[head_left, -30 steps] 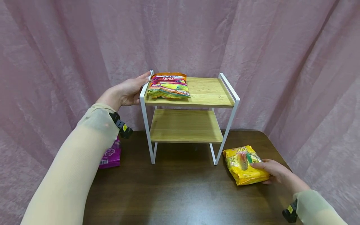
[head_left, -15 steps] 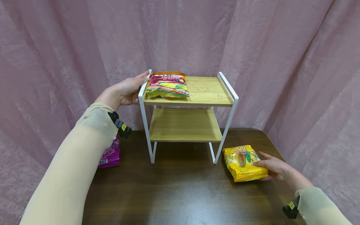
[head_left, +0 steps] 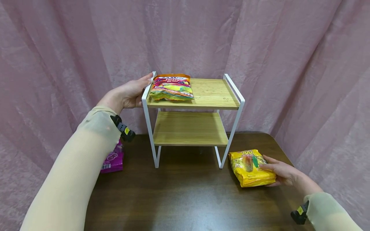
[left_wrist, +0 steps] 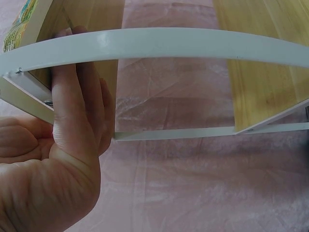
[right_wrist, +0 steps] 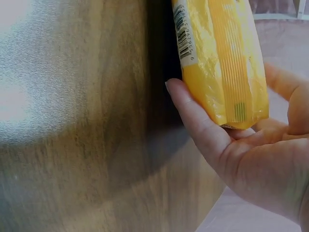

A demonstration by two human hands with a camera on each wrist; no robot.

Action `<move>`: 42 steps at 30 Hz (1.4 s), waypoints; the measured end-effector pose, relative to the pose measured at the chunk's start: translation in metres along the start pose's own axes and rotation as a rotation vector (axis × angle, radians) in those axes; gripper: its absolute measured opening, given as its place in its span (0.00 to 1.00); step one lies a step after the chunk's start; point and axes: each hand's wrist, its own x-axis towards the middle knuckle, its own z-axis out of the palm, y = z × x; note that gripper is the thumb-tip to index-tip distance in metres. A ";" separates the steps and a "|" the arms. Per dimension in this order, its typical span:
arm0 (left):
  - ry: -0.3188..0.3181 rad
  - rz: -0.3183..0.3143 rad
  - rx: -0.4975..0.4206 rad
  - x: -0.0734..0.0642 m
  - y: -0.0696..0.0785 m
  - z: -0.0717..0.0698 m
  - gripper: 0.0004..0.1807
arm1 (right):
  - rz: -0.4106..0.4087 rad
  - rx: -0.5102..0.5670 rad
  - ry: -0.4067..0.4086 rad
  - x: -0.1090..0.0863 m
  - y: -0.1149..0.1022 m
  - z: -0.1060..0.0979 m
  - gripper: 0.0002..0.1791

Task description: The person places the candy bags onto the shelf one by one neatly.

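Nudged slightly vs. earlier: yellow bag (head_left: 251, 169), L of my R hand (head_left: 284, 173), clamped betw. thumb & fingers.

A curtained-off corner, looking like a makeshift filming booth.
Pink curtain (head_left: 185, 38) fills the top of the frame and drops down both sides; a dark wooden bench (head_left: 179, 199) spans the bottom, a small two-tier shelf (head_left: 214, 94) stands mid-frame, and black devices (head_left: 300, 213) are strapped at both wrists. Home or studio, I cannot tell.
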 end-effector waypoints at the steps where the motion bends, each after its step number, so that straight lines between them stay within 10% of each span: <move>1: 0.001 -0.001 0.001 0.000 0.000 0.000 0.31 | -0.004 -0.004 0.002 0.000 0.001 0.001 0.50; 12: 0.009 0.001 0.009 0.000 -0.001 0.001 0.31 | -0.033 -0.106 0.120 0.004 0.005 0.010 0.55; 42: 0.004 -0.003 0.003 0.000 0.001 0.000 0.31 | -0.039 -0.054 0.128 0.005 0.009 0.012 0.47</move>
